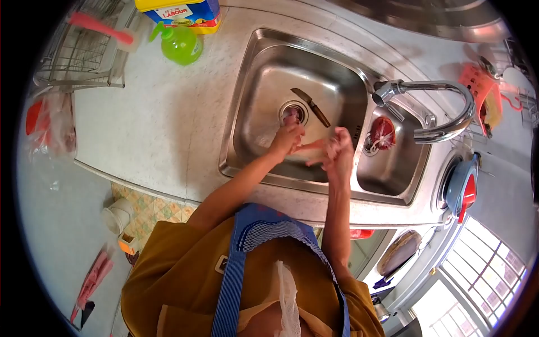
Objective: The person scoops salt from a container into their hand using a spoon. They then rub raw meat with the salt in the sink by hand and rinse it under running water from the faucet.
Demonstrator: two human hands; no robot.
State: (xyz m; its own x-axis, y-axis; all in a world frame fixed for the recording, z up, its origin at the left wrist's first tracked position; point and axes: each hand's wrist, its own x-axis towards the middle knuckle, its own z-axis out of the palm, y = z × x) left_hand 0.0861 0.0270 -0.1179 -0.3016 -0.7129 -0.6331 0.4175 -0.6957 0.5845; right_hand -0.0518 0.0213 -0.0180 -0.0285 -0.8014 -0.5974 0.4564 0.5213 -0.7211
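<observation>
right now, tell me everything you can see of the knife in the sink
The knife lies in the larger basin, beside the drain, apparently flat. Its dark-looking blade points to the picture's upper left; the brown handle, possibly wooden, points lower right. Only the basin floor seems to touch it.

Smooth, glossy metal sink [266,81].

The sink [237,106] has two basins [281,73], one tap [424,86], one knife [310,103] and one red bundle [383,129], and the tabletop [140,123] one bottle [181,46] and one box [179,12].
</observation>
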